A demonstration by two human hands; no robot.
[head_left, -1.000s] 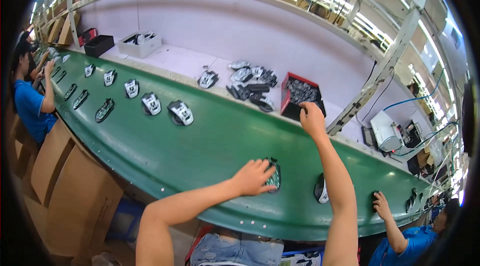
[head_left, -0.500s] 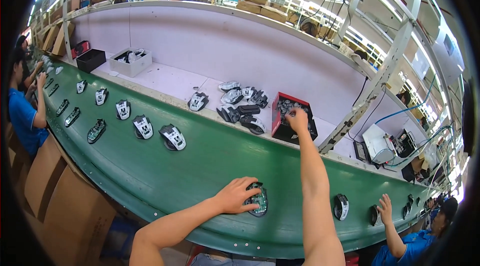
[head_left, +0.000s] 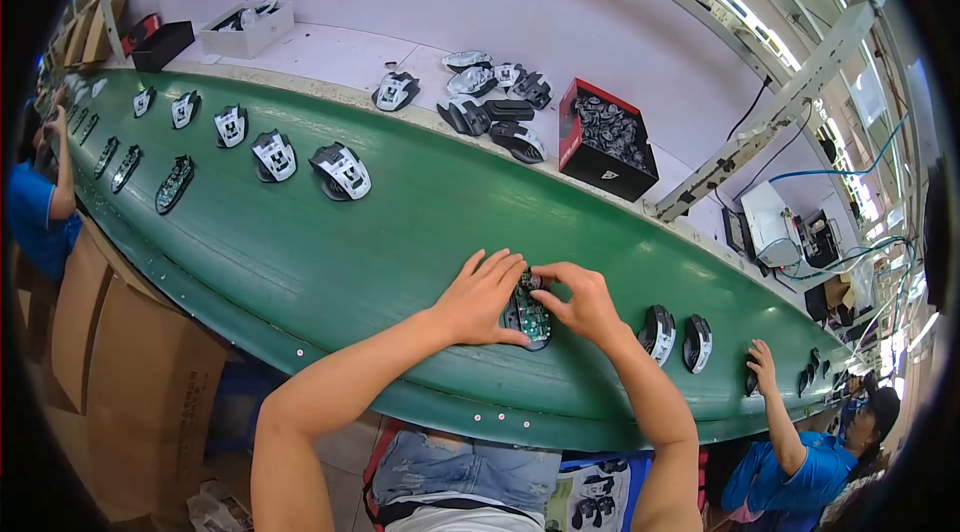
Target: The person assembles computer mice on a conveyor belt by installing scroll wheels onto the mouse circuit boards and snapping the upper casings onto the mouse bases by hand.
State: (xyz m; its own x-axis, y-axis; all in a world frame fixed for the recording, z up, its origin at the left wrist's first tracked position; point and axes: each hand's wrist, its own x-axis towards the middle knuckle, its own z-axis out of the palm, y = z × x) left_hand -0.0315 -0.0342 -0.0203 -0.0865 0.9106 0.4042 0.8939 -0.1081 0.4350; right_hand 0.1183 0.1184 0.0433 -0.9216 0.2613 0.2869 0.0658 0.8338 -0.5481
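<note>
An open computer mouse base (head_left: 528,318) with a green circuit board lies on the green conveyor belt (head_left: 300,252) near its front edge. My left hand (head_left: 482,298) rests on the mouse's left side, fingers spread over it. My right hand (head_left: 583,303) pinches at the top of the board from the right, holding a small dark part against it. Both hands touch the same mouse.
Several mouse shells (head_left: 342,172) ride the belt at the left. Two more (head_left: 660,334) lie to the right. A red-and-black box of small parts (head_left: 605,142) and loose mouse covers (head_left: 495,102) sit on the white shelf behind. Other workers stand at far left (head_left: 40,202) and lower right (head_left: 790,452).
My right hand has come back from the red-and-black box on the shelf down to the mouse on the belt. My left hand stayed on the mouse.
</note>
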